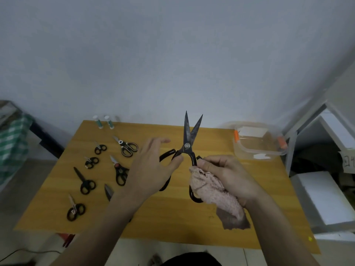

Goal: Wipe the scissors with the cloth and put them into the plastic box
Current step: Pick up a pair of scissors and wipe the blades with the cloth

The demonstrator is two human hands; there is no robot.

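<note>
**Over the table: large scissors in hand, blades parted, wiping under way**

Nearest you, your right hand [228, 175] has its fingers [206, 162] clamped on the pink cloth [213, 189] and on one handle loop of the large black scissors [187, 144], cloth bunched round that loop. Your left hand [153, 166] sits at the other loop: thumb pressed to the handle, remaining fingers spread apart and not gripping. The scissors are held above the table [172, 217], tips pointing away from you, blades open in a narrow V.

Risks, as judged: with the blades parted and only a thumb steadying the left loop, the pair could snap shut or swing, and a cloth stroke along the open edges could bring your fingers onto them. Loose cloth may also snag at the pivot.

Left of your hands, several smaller scissors [85, 181] lie unwiped on the table, well apart from the box.

Farther off, at the far right corner, the clear plastic box [257, 148] stands open. It appears to hold no scissors; the white patches seen through it cannot be identified.
</note>
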